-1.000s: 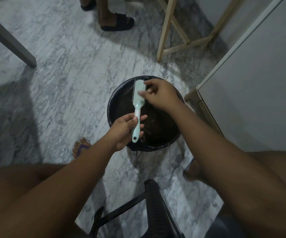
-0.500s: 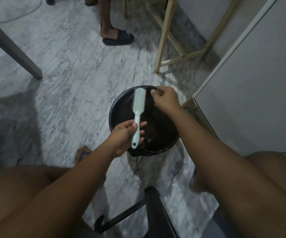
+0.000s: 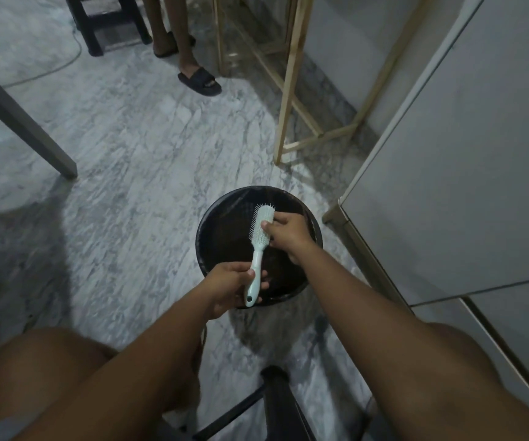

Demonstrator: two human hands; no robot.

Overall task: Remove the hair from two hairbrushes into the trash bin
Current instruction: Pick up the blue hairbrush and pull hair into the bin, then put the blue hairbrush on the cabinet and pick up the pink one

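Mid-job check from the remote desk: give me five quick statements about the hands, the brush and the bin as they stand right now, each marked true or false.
1. The left hand grips the hairbrush by its handle. True.
2. The right hand rests on the bin's rim. False: its fingers are at the bristle head of the brush.
3. The brush is held above the open trash bin. True.
4. The brush is black. False: it is pale mint green.
5. A second hairbrush lies on the floor beside the bin. False: only one brush is in view.
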